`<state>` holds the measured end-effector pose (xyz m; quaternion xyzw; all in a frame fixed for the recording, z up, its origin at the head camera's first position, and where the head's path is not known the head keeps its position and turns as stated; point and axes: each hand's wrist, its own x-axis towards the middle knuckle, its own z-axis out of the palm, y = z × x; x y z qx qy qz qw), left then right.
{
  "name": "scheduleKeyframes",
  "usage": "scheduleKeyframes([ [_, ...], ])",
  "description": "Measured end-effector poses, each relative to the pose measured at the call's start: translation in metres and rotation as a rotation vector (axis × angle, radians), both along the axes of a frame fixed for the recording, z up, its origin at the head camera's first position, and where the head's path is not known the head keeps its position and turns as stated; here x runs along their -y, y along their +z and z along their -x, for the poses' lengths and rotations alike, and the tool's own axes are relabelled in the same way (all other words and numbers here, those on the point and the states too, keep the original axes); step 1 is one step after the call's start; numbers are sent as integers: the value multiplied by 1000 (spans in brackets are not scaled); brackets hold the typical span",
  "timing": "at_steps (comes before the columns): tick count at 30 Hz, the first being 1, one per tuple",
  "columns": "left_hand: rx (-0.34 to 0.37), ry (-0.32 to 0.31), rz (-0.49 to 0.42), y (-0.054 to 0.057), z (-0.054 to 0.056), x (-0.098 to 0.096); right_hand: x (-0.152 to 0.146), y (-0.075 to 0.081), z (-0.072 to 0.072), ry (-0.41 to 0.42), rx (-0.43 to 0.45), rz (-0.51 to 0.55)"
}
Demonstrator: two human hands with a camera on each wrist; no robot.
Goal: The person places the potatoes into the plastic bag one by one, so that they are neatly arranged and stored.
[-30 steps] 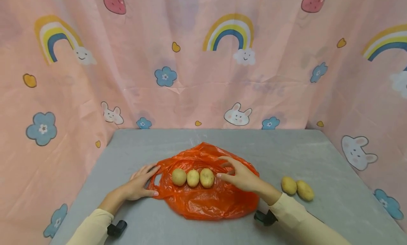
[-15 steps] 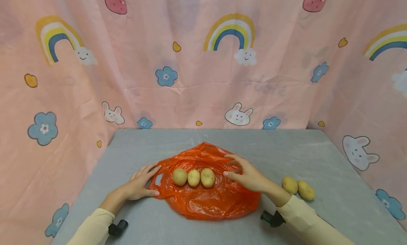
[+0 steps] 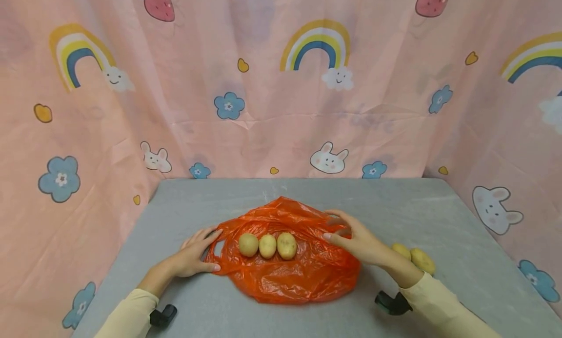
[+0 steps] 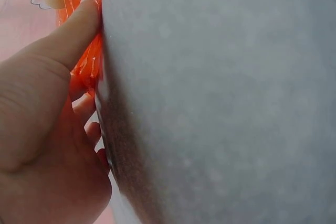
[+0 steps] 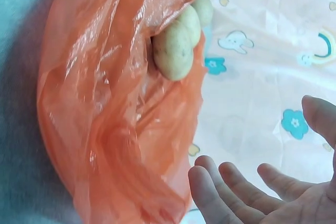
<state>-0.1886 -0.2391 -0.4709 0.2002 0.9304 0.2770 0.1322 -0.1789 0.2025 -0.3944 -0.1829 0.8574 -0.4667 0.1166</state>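
An orange-red plastic bag (image 3: 303, 282) lies flat on the table, its handle opening toward the left. Three potatoes (image 3: 287, 246) sit in a row at its middle; they also show in the right wrist view as pale potatoes (image 5: 173, 53) beside the crumpled plastic. My left hand (image 3: 193, 255) rests at the bag's left edge, fingers spread, with the thumb (image 4: 73, 35) laid straight along the plastic. Over the bag's right side hovers my right hand (image 3: 357, 240), fingers spread and slightly bent, holding nothing.
Two more potatoes (image 3: 423, 261) lie on the grey table (image 3: 197, 304) to the right, partly hidden behind my right forearm. A pink patterned curtain (image 3: 272, 133) hangs around the back and sides. Black wrist cameras (image 3: 163, 316) are strapped under both wrists.
My right hand has moved rightward, away from the three potatoes, and its forearm now partly covers the loose pair. The left hand, the bag and the three potatoes stay in place.
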Motion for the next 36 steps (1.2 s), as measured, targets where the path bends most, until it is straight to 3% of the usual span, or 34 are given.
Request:
scheduleKeyframes([
  [12,-36,-5,-1,-1,0,0,-26,5,-6,-30,-45,-5],
  [19,-15,10,20,-1,1,0,-46,5,-15,-45,-88,-12],
  [24,-31,-1,15,-1,2,0,-63,-1,-18,-74,-140,-30],
  [29,-58,-14,3,-2,2,0,-82,-7,-19,-123,-122,-58],
  [36,-15,4,20,-1,1,-1,-107,-14,-23,-150,-126,-128],
])
